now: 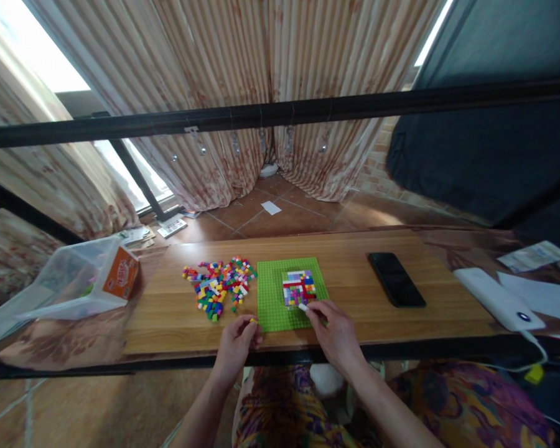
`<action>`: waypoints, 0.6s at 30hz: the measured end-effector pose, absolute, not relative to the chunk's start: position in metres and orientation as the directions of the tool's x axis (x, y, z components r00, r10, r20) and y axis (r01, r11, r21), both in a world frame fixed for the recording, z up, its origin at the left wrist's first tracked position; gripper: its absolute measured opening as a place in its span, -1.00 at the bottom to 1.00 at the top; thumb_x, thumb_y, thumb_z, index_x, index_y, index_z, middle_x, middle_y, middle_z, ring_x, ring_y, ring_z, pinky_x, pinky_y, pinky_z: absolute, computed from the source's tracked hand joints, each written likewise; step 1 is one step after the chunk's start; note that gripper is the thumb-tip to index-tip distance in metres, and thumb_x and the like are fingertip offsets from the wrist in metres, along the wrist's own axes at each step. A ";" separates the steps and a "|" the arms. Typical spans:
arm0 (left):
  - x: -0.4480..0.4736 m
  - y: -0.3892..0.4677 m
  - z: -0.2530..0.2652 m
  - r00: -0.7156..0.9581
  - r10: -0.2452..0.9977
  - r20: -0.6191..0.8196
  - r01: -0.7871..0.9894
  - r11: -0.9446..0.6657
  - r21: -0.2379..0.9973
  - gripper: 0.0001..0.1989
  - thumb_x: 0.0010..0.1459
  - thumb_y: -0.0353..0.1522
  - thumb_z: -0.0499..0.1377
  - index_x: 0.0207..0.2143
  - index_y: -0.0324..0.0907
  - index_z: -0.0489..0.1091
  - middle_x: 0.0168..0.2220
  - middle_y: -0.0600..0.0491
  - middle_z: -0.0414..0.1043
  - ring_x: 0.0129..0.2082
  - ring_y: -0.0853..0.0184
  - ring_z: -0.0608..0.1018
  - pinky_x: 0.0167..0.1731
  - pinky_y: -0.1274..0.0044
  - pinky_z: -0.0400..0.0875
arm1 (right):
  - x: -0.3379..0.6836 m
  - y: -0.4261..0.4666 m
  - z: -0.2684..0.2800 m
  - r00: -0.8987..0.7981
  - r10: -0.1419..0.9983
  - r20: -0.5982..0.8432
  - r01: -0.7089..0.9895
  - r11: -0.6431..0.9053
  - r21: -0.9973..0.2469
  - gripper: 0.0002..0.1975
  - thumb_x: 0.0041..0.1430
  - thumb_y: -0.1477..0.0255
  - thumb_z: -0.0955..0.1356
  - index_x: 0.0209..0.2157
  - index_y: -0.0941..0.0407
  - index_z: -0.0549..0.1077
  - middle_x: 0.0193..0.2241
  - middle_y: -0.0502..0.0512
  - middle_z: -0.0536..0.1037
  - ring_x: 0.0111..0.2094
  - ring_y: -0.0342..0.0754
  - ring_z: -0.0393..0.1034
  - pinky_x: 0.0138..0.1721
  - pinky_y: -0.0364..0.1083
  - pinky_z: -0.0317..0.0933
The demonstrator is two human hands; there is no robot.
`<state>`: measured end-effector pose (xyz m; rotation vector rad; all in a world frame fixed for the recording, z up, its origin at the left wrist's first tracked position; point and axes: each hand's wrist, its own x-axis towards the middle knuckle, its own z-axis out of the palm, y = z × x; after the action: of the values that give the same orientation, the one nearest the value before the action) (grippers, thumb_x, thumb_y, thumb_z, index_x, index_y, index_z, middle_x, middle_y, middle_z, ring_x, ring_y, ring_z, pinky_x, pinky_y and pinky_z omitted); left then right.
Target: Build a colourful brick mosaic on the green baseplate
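Note:
A green studded baseplate (269, 292) lies on the wooden board, bearing a square block of multicoloured toy bricks (299, 287). My right hand (332, 326) pinches a small white toy brick (303, 307) between thumb and forefinger, at the near edge of that block; whether the two touch I cannot tell. Close to the baseplate's near left corner, my left hand (239, 339) is closed on a small yellow toy brick (252, 320). Left of the plate is a loose pile of small coloured bricks (219, 283).
A black phone (396, 279) lies right of the baseplate on the wooden board (350, 274). Farther right is a white power bank (499, 298) with a cable. A clear plastic box (86, 280) with an orange label stands at left. A dark rail (270, 116) crosses beyond the table.

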<state>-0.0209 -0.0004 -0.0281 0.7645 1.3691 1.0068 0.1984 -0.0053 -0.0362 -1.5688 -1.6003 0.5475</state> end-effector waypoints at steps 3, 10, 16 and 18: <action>-0.021 0.000 -0.029 -0.072 0.900 -0.430 -0.134 0.419 0.898 -0.68 -0.16 -0.20 0.31 -0.39 -0.22 0.39 -0.58 0.17 0.42 -0.63 0.43 0.44 -0.60 0.60 0.34 | 0.203 -0.013 -0.041 0.166 0.962 0.217 0.583 0.082 -0.809 -0.77 0.28 0.27 0.27 -0.27 0.06 0.52 -0.29 0.09 0.57 -0.26 -0.01 0.47 -0.21 -0.05 0.31; -0.020 0.002 -0.032 -0.066 0.893 -0.445 -0.129 0.434 0.892 -0.71 -0.14 -0.23 0.28 -0.37 -0.21 0.39 -0.60 0.19 0.38 -0.67 0.44 0.42 -0.65 0.61 0.31 | 0.207 -0.016 -0.041 0.284 0.940 0.188 0.558 -0.003 -0.830 -0.70 0.24 0.19 0.29 -0.19 0.10 0.52 -0.34 0.10 0.56 -0.34 -0.04 0.46 -0.26 -0.07 0.34; -0.020 0.001 -0.034 -0.061 0.902 -0.428 -0.128 0.418 0.899 -0.71 -0.14 -0.23 0.27 -0.37 -0.22 0.40 -0.62 0.19 0.37 -0.69 0.45 0.40 -0.67 0.61 0.29 | 0.198 -0.014 -0.042 0.271 0.938 0.217 0.576 0.022 -0.817 -0.70 0.26 0.22 0.28 -0.16 0.09 0.52 -0.33 0.09 0.56 -0.34 -0.05 0.46 -0.25 -0.07 0.34; -0.019 0.002 -0.033 -0.066 0.899 -0.433 -0.129 0.423 0.897 -0.70 -0.15 -0.23 0.28 -0.37 -0.22 0.40 -0.62 0.20 0.37 -0.69 0.45 0.40 -0.67 0.62 0.29 | 0.196 -0.014 -0.042 0.266 0.936 0.232 0.587 0.034 -0.809 -0.71 0.26 0.22 0.28 -0.17 0.09 0.52 -0.34 0.09 0.56 -0.34 -0.04 0.46 -0.26 -0.07 0.34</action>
<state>-0.0194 0.0016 -0.0329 0.7539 1.3713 0.9901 0.1955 -0.0139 -0.0421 -1.6565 -1.4235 0.4982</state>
